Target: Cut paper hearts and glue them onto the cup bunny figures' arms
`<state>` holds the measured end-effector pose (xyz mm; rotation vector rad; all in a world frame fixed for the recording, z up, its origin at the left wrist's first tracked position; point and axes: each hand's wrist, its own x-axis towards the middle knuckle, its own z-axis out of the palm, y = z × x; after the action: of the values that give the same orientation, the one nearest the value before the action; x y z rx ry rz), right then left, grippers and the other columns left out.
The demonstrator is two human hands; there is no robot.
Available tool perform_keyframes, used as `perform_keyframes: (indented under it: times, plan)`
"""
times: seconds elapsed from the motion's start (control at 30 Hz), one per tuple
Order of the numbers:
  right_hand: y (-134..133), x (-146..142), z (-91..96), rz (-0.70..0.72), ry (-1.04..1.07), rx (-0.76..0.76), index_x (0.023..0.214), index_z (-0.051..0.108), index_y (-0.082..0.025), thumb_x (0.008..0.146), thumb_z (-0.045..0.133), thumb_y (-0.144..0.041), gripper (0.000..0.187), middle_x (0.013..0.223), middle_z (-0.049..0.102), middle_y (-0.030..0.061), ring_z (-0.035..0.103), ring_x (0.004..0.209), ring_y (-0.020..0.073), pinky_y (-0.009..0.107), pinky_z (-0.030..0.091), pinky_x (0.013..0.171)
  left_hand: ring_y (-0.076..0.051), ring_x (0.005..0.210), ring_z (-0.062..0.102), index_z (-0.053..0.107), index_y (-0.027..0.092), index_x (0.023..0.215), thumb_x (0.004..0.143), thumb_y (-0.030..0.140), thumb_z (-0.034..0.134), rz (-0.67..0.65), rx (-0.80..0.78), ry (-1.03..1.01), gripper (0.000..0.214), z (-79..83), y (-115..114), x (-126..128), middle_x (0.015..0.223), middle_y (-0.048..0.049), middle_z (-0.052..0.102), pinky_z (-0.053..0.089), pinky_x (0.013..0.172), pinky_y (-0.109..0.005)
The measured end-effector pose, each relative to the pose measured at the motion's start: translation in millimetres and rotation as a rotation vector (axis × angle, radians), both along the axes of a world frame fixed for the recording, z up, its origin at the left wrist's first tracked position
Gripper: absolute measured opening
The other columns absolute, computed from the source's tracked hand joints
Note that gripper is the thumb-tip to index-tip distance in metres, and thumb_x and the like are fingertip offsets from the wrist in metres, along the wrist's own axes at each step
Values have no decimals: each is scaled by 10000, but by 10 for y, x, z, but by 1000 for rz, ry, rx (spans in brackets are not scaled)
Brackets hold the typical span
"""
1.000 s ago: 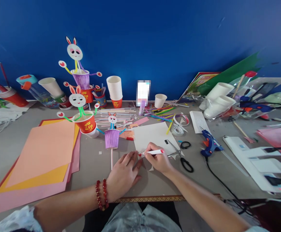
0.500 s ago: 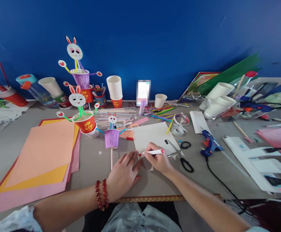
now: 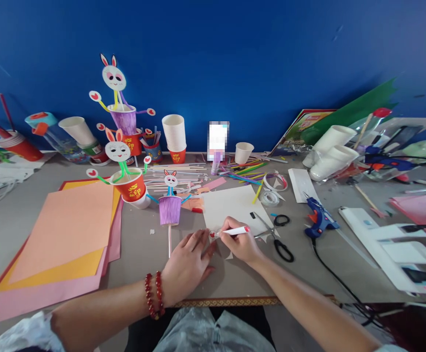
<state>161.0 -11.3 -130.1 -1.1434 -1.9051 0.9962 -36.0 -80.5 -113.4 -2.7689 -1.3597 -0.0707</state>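
Resting left hand (image 3: 185, 266): flattened, fingers slightly spread; no grasp visible.
Heart-marked paper disc (image 3: 213, 235): on desk (image 3: 240, 286), between hands; likely light, easily creased; hold by edge.
Red-ended white marker (image 3: 237, 230): probably light, stiff; grip low on barrel.
Right hand (image 3: 240, 247): fingers pinched around marker.

The blue wall (image 3: 190, 83) is softly lit, picture edges look stretched, one central patch (image 3: 218, 141) pixelated

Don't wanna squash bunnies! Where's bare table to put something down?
Grey tabletop shows bare left of the peach, yellow and pink paper sheets. A narrow strip lies between the black-handled metal scissors and blue plastic glue gun. It's crowded along the blue wall, with white paper cups and colourful sticks.
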Motion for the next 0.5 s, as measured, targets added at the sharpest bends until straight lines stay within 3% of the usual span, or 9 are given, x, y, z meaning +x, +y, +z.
perform_keyframes:
  times: [0.13,0.5]
  plan:
    - [1,-1,-1,-17,12,1,686,453,-229,854,545,-209,192,545,433,-71,378,477,107,227,290,478,-297,1354,456,530,178,1404,965,540,474,-1,-5,-4,571,5,-3,-1,1493,-161,499,382,1078,-409]
    - [-8,2,1,28,-23,-28,714,504,-220,858,548,-227,151,569,508,-53,401,479,105,221,295,474,-294,1363,430,522,165,1409,974,533,458,-9,10,3,574,4,-3,-1,1494,-167,492,356,1099,-421]
